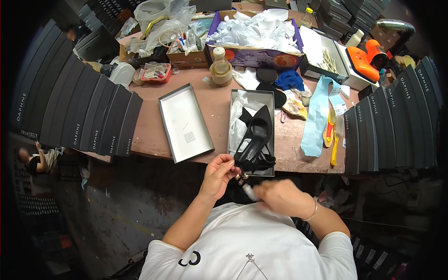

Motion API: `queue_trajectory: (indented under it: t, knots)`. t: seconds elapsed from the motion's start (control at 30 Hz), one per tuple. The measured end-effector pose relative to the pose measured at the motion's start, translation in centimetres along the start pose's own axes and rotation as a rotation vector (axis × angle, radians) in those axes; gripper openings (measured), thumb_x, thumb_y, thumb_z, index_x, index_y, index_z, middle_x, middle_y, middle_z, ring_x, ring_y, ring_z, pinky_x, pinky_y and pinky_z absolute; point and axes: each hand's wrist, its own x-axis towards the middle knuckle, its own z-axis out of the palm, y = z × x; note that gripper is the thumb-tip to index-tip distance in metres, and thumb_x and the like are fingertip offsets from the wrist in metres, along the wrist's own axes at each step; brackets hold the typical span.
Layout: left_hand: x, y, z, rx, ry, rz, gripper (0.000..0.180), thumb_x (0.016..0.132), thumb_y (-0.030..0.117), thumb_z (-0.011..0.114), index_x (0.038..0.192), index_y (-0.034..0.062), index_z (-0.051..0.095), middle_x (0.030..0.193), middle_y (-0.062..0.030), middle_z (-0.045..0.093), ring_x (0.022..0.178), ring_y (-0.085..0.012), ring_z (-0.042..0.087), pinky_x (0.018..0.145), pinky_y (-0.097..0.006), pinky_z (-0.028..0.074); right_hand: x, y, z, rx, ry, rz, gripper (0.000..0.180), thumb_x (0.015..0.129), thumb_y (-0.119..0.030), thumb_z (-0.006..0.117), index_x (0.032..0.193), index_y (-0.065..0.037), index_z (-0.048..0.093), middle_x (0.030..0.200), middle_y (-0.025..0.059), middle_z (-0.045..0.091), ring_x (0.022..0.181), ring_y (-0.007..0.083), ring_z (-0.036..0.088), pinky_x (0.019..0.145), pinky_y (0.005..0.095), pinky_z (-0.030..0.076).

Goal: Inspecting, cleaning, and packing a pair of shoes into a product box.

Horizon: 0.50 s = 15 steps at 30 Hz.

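- The shoe (255, 136), black, lies in the box (262, 97), toward its near end, with white tissue (237, 122) along the box's left side.
- A gold-coloured buckle (241, 177) shows just outside the box's near edge.
- The left hand (218, 176) is at the box's near left corner, thumb and fingertips pinched together at the strap beside the buckle.
- The right hand (281, 196) is nearer the wearer than the box, fingers curled and blurred beside a white piece (250, 192); I cannot tell how firmly it grips.
- The lid (185, 123) lies on the bench (218, 107) left of the box.
- Right of the box: a pale blue sheet (315, 122) and a yellow-handled brush (334, 151).
- Beyond the box: a purple carton (254, 59) of white paper and, farther left, a bottle (220, 59).
- Dark stacked boxes stand well left (79, 105) and right (389, 126) of the box.
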Motion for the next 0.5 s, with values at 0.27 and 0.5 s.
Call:
queue_trajectory:
  t: [0.27,0.5]
  knots:
    - [-0.1,0.6,-0.4,0.402,-0.069,0.060,0.013,0.094,0.008,0.057,0.106,0.0025,0.057,0.085,-0.0037,0.063,0.077,-0.0116,0.064,0.071,-0.025,0.053,5.2,2.1,4.5,1.302,0.189,0.384,0.041,0.095,-0.040,0.056,0.088,-0.001,0.065,0.076,0.0071,0.064,0.054,0.0145,0.060,0.047,0.0257,0.047]
    - [-0.1,3.1,0.1,1.545,-0.207,0.899,0.016,0.080,0.001,0.066,0.095,-0.0002,0.062,0.083,-0.0130,0.065,0.074,-0.0304,0.063,0.064,-0.036,0.051,6.9,1.6,6.7,2.080,0.209,0.301,0.041,0.101,-0.039,0.045,0.085,-0.004,0.061,0.067,0.0013,0.056,0.049,0.0092,0.048,0.044,0.0229,0.037]
